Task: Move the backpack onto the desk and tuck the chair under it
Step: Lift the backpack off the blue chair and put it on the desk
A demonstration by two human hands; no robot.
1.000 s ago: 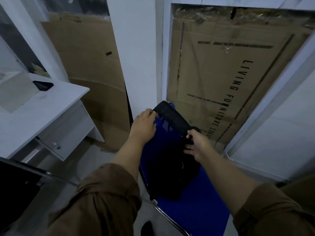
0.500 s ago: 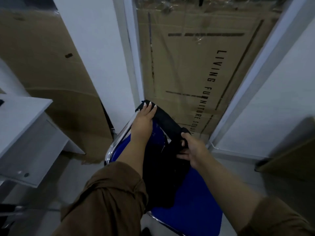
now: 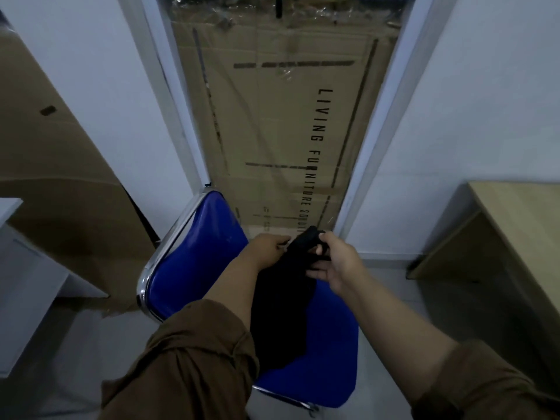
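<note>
A black backpack [image 3: 281, 310] hangs over the seat of a blue chair [image 3: 194, 262] with a chrome frame. My right hand [image 3: 336, 262] grips its top strap from the right. My left hand [image 3: 268, 248] holds the bag's upper left edge, fingers closed on the fabric. The bag's lower part rests against the blue seat, and my left sleeve hides part of it. A white desk [image 3: 12, 204] shows only as a corner and side panel at the far left.
Tall cardboard sheets [image 3: 272, 131] lean against the wall behind the chair, and more cardboard [image 3: 54, 177] stands at the left. A light wooden desk [image 3: 521, 225] fills the right edge. Grey floor [image 3: 424, 298] lies between it and the chair.
The view has swung right, so the white desk has slid nearly out of view. My hands have drawn together at the bag's top, uncovering the blue chair back.
</note>
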